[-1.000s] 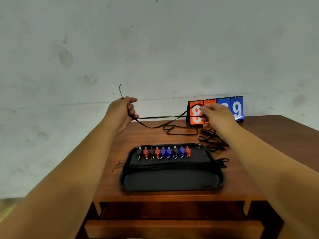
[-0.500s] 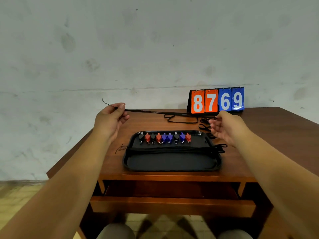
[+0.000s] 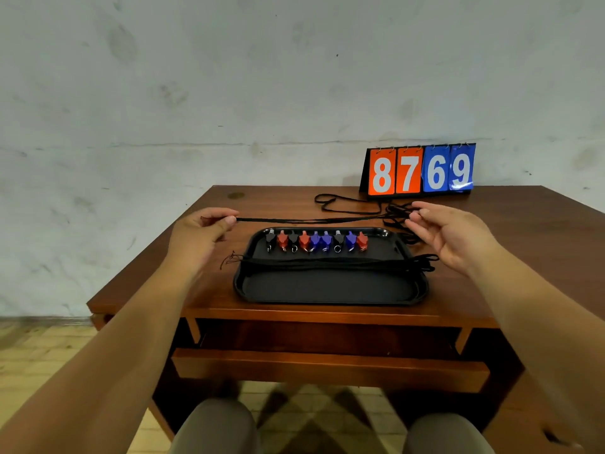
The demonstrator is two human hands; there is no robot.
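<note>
Got the cord stretched taut behind the tray.
I see left hand pinching its end; right hand loosely spread by the tangle, contact unclear.

One wide-angle view looks out from the head of a seated person, facing forward and tilted down. The wooden table stands close and spans most of the width, with the black tray near the centre. The flip scoreboard sits far right against the wall, which fills the upper half. The knees show at the bottom edge. Forearms enter from the lower corners, and the left hand, pinching a black cord, and the right hand are at mid-height.
</note>
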